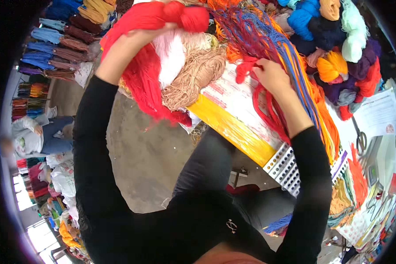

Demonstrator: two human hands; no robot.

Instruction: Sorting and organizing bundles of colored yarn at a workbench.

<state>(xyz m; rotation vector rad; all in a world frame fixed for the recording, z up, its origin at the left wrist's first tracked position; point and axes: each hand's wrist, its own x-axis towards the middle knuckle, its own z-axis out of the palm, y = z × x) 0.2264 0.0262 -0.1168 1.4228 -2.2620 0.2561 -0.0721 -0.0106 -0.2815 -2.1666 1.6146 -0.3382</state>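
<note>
At the upper left, my left hand [151, 34] is closed round a big red yarn skein [146, 83], whose strands hang over the table's edge; the yarn hides part of the fingers. Over the table, my right hand [270, 75] pinches a small bunch of red yarn [245, 70], its fingers closed. Loose red strands [268, 112] droop beneath that wrist. Between my hands lie a beige yarn skein [193, 77] and a white yarn skein [169, 59]. Long blue, orange and maroon strands [290, 57] run alongside my right forearm.
A yellow table edge [233, 130] borders my lap, with a perforated white strip [284, 167] at its end. Coloured yarn balls [332, 66] pile up at the far right, near scissors [361, 140]. Skeins hang on racks [59, 50] at left, where another person [35, 134] is.
</note>
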